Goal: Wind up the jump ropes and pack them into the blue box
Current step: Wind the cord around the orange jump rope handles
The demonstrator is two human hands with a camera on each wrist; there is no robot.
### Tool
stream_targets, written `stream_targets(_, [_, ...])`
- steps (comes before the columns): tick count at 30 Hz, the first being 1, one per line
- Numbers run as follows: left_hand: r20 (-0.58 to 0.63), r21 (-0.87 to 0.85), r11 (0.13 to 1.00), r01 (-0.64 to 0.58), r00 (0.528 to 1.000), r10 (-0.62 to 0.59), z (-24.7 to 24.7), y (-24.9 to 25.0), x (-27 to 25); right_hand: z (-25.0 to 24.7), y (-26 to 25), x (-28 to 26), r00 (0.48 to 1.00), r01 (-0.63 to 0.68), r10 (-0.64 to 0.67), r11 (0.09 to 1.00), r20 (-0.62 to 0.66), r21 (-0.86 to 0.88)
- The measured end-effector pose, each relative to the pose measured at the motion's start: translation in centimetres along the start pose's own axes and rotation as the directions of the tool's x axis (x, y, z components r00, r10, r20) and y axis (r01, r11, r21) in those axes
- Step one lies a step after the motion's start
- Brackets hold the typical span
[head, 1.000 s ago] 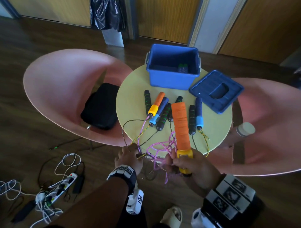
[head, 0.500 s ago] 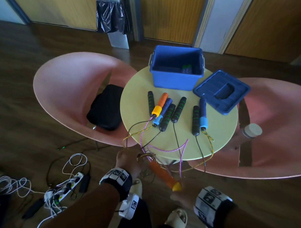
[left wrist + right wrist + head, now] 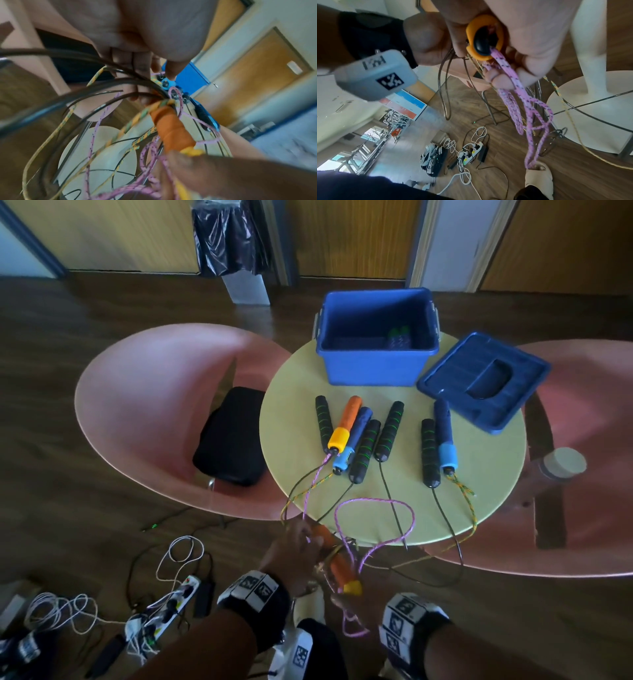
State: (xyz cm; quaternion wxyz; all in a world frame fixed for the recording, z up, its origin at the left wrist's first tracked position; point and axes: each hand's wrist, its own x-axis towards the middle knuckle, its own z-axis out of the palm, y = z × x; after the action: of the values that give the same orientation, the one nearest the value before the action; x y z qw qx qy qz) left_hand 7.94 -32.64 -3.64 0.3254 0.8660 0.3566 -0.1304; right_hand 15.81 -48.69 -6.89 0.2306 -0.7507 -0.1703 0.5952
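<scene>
Nearest, below the worktop's front edge, the right hand (image 3: 513, 40) has its grip curled round the yellow collar end of an orange handle (image 3: 337, 566), and its fingers also pinch loops of pink rope (image 3: 529, 108) that hang down from that end toward a pale slipper (image 3: 539, 180) on the floor; the left hand (image 3: 291, 556) sits at the handle's other end, its grip bent round the tip and round a bunch of dark cords (image 3: 72, 86) and a yellow braided rope (image 3: 133, 121) that cross it; one wide loop of the pink rope lies up on the round yellow worktop (image 3: 294, 419) and runs on to a second orange handle (image 3: 346, 422) lying there; beside that handle lie a blue handle with a light-blue collar (image 3: 352, 440) and three black handles with green rings (image 3: 363, 451), close together and partly touching; to the right, a little apart, a fourth black handle (image 3: 430, 453) and another blue handle (image 3: 445, 436) lie side by side; their cords trail off the front edge; behind them the blue box (image 3: 376, 364) stands open at the far edge, with something dark and green-tipped in its bottom; the blue lid (image 3: 455, 381) rests just right of it, overhanging the rim; pink chairs (image 3: 154, 392) flank the worktop, the left one holding a black bag (image 3: 229, 436); on the floor to the left lie a power strip (image 3: 168, 604) and white cables.
</scene>
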Motion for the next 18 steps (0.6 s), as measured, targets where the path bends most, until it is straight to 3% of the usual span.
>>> stream_targets(3, [0.03, -0.039, 0.99, 0.134, 0.991, -0.133, -0.3, 0.1, 1.0, 0.2, -0.4, -0.5, 0.999, 0.046, -0.044, 0.997, -0.028, 0.055])
stream_targets(6, [0.093, -0.07, 0.992, 0.11, 0.99, -0.103, -0.5, 0.6, 1.9, 0.0, -0.3, -0.5, 0.994, 0.109, -0.107, 0.992, -0.031, 0.061])
stream_targets(7, [0.103, -0.15, 0.978, 0.147, 0.986, -0.132, -0.4, 0.5, 2.3, 0.2, -0.1, -0.1, 0.993, 0.11, -0.107, 0.992, -0.048, 0.056])
stream_targets(11, [0.122, -0.292, 0.938, 0.187, 0.98, -0.158, -0.2, 0.6, 3.4, 0.9, 0.5, 1.9, 0.995, 0.023, -0.022, 1.0, -0.094, 0.002])
stream_targets(15, [-0.036, -0.323, 0.943, 0.085, 0.994, -0.102, -0.3, 0.9, 2.8, 0.6, 1.0, 3.0, 0.996, 0.033, -0.033, 0.999, -0.081, -0.003])
stream_targets(18, [-0.184, -0.299, 0.95, -0.091, 0.982, 0.036, -0.7, 1.4, 2.0, -0.6, 0.5, 2.8, 0.99, -0.011, -0.006, 0.992, -0.138, -0.125])
